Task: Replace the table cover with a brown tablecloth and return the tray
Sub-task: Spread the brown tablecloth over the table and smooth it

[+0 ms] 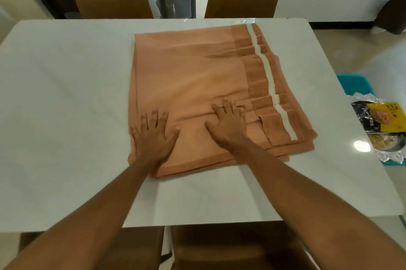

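Judged at the spreading step, pressing left hand [151,135] and right hand [228,124], both flat, fingers splayed, pinching nothing, on the brown tablecloth [197,67] lying folded mid-bench [66,94]; next, probably need to grip a free edge and unfold outward.

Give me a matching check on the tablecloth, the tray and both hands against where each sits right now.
Things:
1. brown tablecloth
2. tray
3. left hand
4. right hand

Places:
A. flat on the cloth's near left corner
B. on a teal surface, off to the right
C. folded on the white table
D. flat on the cloth's folds, near the white stripe

Pairs: 1-C, 2-B, 3-A, 4-D.
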A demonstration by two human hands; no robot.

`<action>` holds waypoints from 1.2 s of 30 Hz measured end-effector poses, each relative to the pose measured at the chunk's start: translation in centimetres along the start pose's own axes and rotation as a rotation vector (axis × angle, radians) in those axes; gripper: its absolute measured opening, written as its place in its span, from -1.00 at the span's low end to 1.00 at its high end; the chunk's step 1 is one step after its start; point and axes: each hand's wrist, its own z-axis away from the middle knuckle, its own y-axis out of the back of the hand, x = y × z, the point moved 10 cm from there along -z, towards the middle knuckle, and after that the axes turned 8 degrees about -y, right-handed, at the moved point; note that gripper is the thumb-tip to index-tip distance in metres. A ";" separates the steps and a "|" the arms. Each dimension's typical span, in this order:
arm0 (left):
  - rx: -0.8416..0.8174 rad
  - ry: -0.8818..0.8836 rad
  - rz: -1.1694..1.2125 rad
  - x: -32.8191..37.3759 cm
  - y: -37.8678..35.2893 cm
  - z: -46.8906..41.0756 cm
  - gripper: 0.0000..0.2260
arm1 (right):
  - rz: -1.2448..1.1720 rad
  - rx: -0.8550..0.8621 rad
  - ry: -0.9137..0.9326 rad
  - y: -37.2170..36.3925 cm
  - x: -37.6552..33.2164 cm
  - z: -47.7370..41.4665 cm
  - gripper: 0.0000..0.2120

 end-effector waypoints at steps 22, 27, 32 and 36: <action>-0.002 0.117 0.733 2.0 4.0 13.0 -0.78 | -0.383 -0.059 0.250 -0.2 -12.6 6.5 -0.58; -0.103 -0.261 0.145 3.5 2.0 13.0 -0.53 | -0.560 0.278 -0.024 0.9 -2.8 13.3 -0.76; -0.156 -0.495 -0.009 9.6 -0.4 13.6 -0.45 | -0.498 0.347 -0.097 1.0 4.3 17.4 -0.83; -0.081 -0.575 -0.035 14.0 -0.4 12.6 -0.51 | -0.575 0.393 -0.290 1.5 8.1 19.9 -0.75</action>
